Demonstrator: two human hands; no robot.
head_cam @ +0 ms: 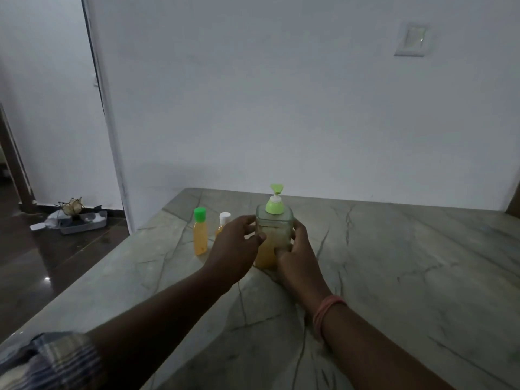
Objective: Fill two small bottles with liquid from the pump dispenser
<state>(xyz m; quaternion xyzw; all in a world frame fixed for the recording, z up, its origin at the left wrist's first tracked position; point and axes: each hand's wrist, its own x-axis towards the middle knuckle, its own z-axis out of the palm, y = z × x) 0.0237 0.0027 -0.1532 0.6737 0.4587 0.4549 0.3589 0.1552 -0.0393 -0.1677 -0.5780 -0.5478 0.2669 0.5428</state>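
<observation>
A clear square pump dispenser (274,232) with a light green pump head stands on the marble table (394,263), yellow liquid in its lower part. My right hand (295,257) grips its right side, thumb across the front. My left hand (236,243) holds its left side, fingers curled against the glass. Left of it stand two small bottles of yellow liquid: one with a green cap (200,235), one with a white cap (224,222), partly hidden behind my left hand.
The table's left edge (92,274) drops to a dark floor. A tray with odds and ends (81,220) lies on that floor by the wall. A white wall runs behind the table, with a switch plate (411,40) high right.
</observation>
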